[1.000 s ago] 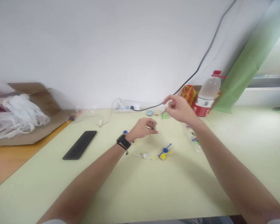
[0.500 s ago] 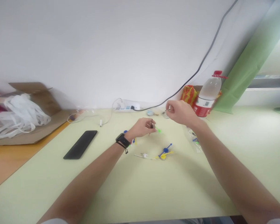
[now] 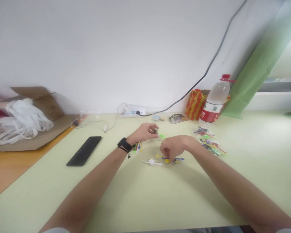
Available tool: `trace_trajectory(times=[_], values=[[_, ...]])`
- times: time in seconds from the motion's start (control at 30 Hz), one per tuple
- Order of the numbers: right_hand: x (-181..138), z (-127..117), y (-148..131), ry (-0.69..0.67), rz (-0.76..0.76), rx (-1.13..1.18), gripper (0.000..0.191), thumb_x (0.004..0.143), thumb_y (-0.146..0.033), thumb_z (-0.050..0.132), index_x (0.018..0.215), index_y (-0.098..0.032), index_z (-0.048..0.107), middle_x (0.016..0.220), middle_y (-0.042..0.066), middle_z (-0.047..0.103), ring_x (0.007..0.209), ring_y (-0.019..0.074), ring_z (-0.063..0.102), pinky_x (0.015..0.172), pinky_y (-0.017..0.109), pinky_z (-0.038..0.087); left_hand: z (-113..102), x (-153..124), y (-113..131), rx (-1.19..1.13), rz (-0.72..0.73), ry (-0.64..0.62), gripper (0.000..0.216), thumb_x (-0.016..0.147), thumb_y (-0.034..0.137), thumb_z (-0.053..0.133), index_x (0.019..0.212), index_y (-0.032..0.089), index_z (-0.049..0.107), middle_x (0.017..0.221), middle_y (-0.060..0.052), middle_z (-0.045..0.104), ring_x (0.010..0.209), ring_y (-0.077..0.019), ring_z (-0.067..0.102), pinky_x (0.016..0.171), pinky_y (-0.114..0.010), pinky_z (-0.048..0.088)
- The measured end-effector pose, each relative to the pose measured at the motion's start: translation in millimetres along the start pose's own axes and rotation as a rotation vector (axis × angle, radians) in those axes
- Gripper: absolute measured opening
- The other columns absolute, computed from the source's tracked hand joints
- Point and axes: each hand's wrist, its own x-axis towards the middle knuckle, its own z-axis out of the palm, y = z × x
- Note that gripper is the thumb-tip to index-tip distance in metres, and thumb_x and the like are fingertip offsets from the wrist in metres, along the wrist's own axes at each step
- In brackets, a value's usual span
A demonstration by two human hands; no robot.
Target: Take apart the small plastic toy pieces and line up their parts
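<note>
My left hand (image 3: 145, 132), with a black watch on its wrist, is closed round a small dark part with a thin stem and a bright green tip (image 3: 162, 136). My right hand (image 3: 173, 147) is down on the pale green table (image 3: 135, 194), fingers curled and pinching at the blue and yellow propeller pieces (image 3: 171, 159). A white propeller piece (image 3: 151, 161) lies just left of them. A few coloured sticks (image 3: 137, 147) lie by my left wrist. A clear bag of coloured plastic parts (image 3: 208, 140) lies to the right of my right hand.
A black phone (image 3: 84, 155) lies to the left. At the back are a power strip (image 3: 132, 112) with cables, glasses (image 3: 176, 118), a striped bag (image 3: 194, 105) and a water bottle (image 3: 214, 98). Cardboard with white plastic bags (image 3: 21, 121) lies far left.
My right hand has come down from near the glasses at the back to the blue and yellow pieces on the table. My left hand has stayed nearly still.
</note>
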Motion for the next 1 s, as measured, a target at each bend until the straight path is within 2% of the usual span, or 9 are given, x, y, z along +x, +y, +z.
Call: trace_trajectory(times=[0.17,0.3,0.43,0.53,0.6,0.73,0.83,0.9,1.0], values=[[3.1,4.3,0.6,0.025,-0.045,-0.004,0.031,0.064,-0.043,0.084,0.075,-0.020,0.066,0.082,0.000,0.070,0.065,0.0158,0.057,0.055,0.027,0.039,-1.0,1.0,-1.8,0.004,0.006,-0.033,0.048,0.074,0.040,0.085,0.113,0.016,0.071,0.093,-0.009,0.077,0.085,-0.0222,0.073,0.073,-0.031,0.055],[4.4,4.2,3.4,0.040,-0.117,-0.016,0.020,0.067,-0.033,0.080,0.070,-0.019,0.065,0.077,0.000,0.070,0.064,0.0152,0.057,0.054,0.026,0.040,-1.7,1.1,-1.8,0.019,0.017,-0.047,0.046,0.075,0.038,0.084,0.113,0.016,0.071,0.092,-0.009,0.078,0.084,-0.0220,0.073,0.074,-0.031,0.055],[-3.0,-4.9,13.4,0.126,-0.205,0.037,0.007,0.071,-0.020,0.072,0.068,-0.018,0.066,0.072,0.000,0.070,0.062,0.0142,0.058,0.055,0.025,0.040,-2.3,1.3,-1.6,0.025,0.029,-0.052,0.045,0.075,0.038,0.084,0.111,0.015,0.072,0.090,-0.008,0.077,0.082,-0.0215,0.073,0.071,-0.030,0.054],[-21.7,-17.7,22.0,0.222,-0.280,0.191,0.004,0.076,-0.020,0.069,0.075,-0.017,0.069,0.076,0.002,0.075,0.067,0.0156,0.065,0.058,0.024,0.044,-2.0,1.2,-1.8,0.046,0.031,-0.029,0.044,0.074,0.037,0.084,0.110,0.016,0.072,0.090,-0.007,0.077,0.083,-0.0218,0.073,0.071,-0.030,0.055],[-37.5,-26.0,25.6,0.365,-0.322,0.349,0.010,0.080,-0.027,0.071,0.083,-0.018,0.073,0.083,0.004,0.078,0.075,0.0181,0.070,0.063,0.025,0.049,-1.2,0.9,-1.6,0.049,0.031,-0.030,0.042,0.074,0.036,0.083,0.109,0.016,0.072,0.090,-0.007,0.077,0.082,-0.0212,0.073,0.072,-0.029,0.055],[-59.4,-35.3,27.4,0.882,-0.295,0.687,0.023,0.081,-0.040,0.078,0.086,-0.018,0.074,0.086,0.008,0.078,0.087,0.0237,0.074,0.080,0.033,0.057,1.5,0.4,0.8,0.047,0.024,-0.036,0.040,0.074,0.035,0.083,0.109,0.017,0.072,0.091,-0.006,0.077,0.078,-0.0183,0.072,0.070,-0.027,0.054],[-59.8,-36.5,26.1,1.204,-0.231,0.765,0.023,0.080,-0.040,0.079,0.085,-0.018,0.073,0.085,0.009,0.078,0.087,0.0269,0.076,0.072,0.033,0.059,4.2,0.1,4.7,0.070,0.025,-0.027,0.040,0.074,0.034,0.083,0.109,0.017,0.073,0.092,-0.006,0.077,0.075,-0.0170,0.071,0.068,-0.025,0.054],[-54.4,-36.4,24.1,1.313,-0.190,0.722,0.020,0.079,-0.036,0.078,0.081,-0.018,0.071,0.081,0.009,0.077,0.082,0.0276,0.076,0.063,0.032,0.058,6.0,-0.3,7.8,0.081,0.029,-0.019,0.040,0.075,0.034,0.083,0.108,0.016,0.073,0.090,-0.005,0.077,0.073,-0.0164,0.071,0.066,-0.025,0.053],[-43.4,-35.6,19.9,1.373,-0.124,0.567,0.012,0.078,-0.027,0.073,0.073,-0.018,0.067,0.073,0.007,0.074,0.073,0.0245,0.073,0.058,0.029,0.054,8.4,-1.3,11.9,0.085,0.040,-0.019,0.038,0.075,0.035,0.083,0.107,0.016,0.073,0.088,-0.004,0.076,0.073,-0.0160,0.070,0.065,-0.025,0.053]])
